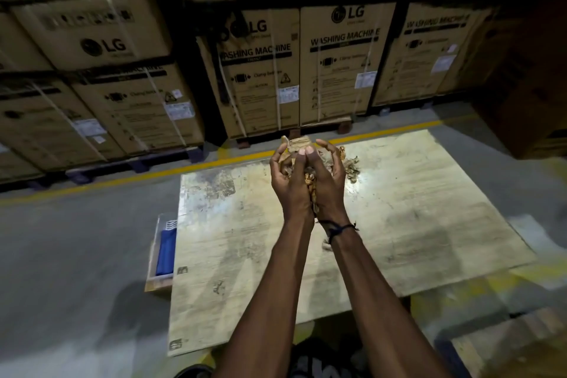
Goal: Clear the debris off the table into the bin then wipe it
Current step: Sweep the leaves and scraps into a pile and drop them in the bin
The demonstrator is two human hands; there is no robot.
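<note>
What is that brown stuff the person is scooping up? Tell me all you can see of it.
The debris looks like dry, tan and brown scraps, perhaps torn cardboard or leaves; the blur hides which. A heap is cupped between the left hand and right hand, raised over the table, with a flat piece sticking out on top. More scraps lie on the table just right of the hands, near its far edge.

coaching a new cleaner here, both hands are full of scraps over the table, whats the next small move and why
Probably carry the load left and drop it into the bin beside the table. The left hand and right hand are cupped together around the debris, while a smaller pile remains on the tabletop.
</note>
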